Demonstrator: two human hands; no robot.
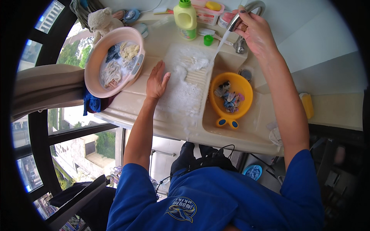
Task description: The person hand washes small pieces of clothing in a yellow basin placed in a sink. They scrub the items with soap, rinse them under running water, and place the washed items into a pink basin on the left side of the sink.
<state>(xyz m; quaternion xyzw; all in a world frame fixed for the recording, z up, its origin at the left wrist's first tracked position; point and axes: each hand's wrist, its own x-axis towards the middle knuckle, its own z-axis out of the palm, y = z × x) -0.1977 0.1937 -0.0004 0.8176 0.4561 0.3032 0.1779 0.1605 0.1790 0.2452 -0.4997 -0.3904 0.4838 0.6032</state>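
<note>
My right hand [257,34] grips the metal faucet spout [235,21], and a stream of water [221,44] runs from it onto the upper right of the ribbed washboard [197,79]. White foam [180,95] covers much of that board. My left hand [156,82] is empty, at the board's left edge with the thumb apart from the fingers; whether it touches the surface I cannot tell. Left of it, a pink basin [93,83] holds several wet cloths [112,71] in whitish water. In the sink [248,122] sits a yellow basin [213,99] with small coloured fabric pieces [229,99] in water.
Along the back stand a detergent bottle [185,21], a green cap [208,40], a scrub brush [215,35] and a pink-lidded box [206,16]. A plush toy [101,21] is behind the pink basin. A yellow object [307,106] and a pale cloth [276,136] lie right.
</note>
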